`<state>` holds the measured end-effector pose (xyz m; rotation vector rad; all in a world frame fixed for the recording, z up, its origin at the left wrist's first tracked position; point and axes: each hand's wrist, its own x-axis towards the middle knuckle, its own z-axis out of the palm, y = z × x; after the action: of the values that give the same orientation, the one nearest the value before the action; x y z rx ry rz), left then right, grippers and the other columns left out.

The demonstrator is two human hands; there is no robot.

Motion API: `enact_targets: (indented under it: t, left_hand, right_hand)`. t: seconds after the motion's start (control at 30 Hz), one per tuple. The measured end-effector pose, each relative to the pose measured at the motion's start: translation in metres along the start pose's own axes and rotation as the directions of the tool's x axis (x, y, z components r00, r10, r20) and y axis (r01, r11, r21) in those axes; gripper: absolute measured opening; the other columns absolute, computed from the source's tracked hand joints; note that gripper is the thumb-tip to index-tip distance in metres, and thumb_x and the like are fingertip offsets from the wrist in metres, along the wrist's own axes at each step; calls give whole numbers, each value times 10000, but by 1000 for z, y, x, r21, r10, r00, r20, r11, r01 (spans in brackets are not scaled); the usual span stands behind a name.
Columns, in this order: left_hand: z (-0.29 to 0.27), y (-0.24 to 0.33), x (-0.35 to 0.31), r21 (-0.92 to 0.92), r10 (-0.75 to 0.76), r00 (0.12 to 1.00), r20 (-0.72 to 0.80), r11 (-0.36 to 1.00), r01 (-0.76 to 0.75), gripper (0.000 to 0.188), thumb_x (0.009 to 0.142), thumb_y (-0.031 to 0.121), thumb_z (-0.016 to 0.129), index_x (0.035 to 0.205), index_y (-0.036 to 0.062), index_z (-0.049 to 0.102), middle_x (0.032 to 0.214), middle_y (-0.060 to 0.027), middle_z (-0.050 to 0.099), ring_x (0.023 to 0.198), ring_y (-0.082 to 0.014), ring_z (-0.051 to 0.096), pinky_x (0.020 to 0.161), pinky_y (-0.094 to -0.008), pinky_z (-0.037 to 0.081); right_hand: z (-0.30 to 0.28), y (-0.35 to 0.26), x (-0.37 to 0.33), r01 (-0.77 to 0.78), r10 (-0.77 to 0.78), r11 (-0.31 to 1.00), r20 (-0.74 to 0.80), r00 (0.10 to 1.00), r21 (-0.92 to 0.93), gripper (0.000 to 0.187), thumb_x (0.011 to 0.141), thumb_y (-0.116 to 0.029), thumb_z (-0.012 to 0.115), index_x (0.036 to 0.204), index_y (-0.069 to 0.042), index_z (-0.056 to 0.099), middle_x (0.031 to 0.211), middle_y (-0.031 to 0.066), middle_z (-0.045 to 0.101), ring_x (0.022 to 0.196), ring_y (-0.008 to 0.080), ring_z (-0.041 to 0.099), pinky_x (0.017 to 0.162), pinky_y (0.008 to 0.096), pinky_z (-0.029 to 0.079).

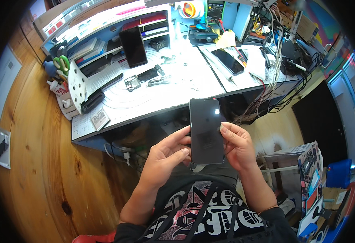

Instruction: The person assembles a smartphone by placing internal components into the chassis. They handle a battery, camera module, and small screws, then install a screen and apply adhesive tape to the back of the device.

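Between my two hands is a dark smartphone (206,133), held upright in front of my chest, just off the front edge of the workbench. Light glints near its upper right corner. My left hand (166,156) meets the phone's left edge, its fingers partly behind and the thumb near the lower left side. On the right edge, my right hand (238,143) pinches the phone between thumb and fingers. The screen looks black with faint reflections.
Small phone parts (147,77) lie on the brightly lit workbench (177,89). Behind them a second dark phone (133,47) leans upright; another phone (227,61) lies farther right. Tangled cables (272,97) hang over the right edge. A cardboard box (295,162) stands beside my right arm.
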<state>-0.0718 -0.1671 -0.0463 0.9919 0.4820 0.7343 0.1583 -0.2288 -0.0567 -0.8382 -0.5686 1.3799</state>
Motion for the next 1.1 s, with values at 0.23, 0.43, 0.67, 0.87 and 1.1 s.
enact_targets:
  t: [0.23, 0.43, 0.67, 0.87, 1.1]
  left_hand:
    - [-3, 1, 13, -16, -41, 999, -10, 999, 40, 546, 998, -25, 532, 1534, -27, 433, 1286, -164, 664, 1007, -176, 687, 827, -310, 567]
    - [-3, 12, 23, 1, -49, 998, -31, 999, 49, 543, 993, -37, 523, 1529, -31, 437, 1283, -168, 663, 1018, -182, 690, 844, -311, 571]
    - [-9, 20, 32, -2, -67, 996, -63, 998, 67, 545, 989, -46, 520, 1528, -32, 437, 1270, -173, 660, 1047, -197, 693, 879, -320, 577]
    - [-9, 25, 36, 13, -70, 991, -113, 997, 72, 546, 985, -48, 539, 1523, -26, 450, 1263, -171, 661, 1059, -203, 690, 893, -325, 575]
    - [-9, 29, 39, 40, -49, 992, -120, 998, 54, 540, 992, -42, 540, 1525, -25, 450, 1267, -170, 660, 1074, -202, 684, 900, -326, 570]
  right_hand:
    - [-3, -4, 12, -4, 5, 1000, -22, 1000, 18, 293, 1047, -138, 608, 1257, 61, 655, 1080, 113, 745, 919, 142, 736, 786, 266, 603]
    - [-7, -9, 27, -38, 38, 999, 5, 999, 11, 299, 1045, -135, 608, 1262, 67, 649, 1082, 120, 744, 912, 152, 739, 776, 274, 608]
    - [-3, -12, 44, -67, 67, 997, 5, 998, 26, 300, 1030, -126, 633, 1253, 74, 653, 1062, 116, 746, 907, 146, 734, 780, 271, 606]
    - [-5, -13, 58, -74, 72, 997, 46, 996, 26, 294, 1025, -115, 638, 1247, 76, 654, 1058, 113, 746, 908, 138, 728, 781, 265, 599]
    - [-8, -14, 67, -87, 86, 996, 62, 994, 14, 287, 1017, -94, 645, 1247, 77, 655, 1047, 117, 750, 902, 128, 723, 757, 242, 576]
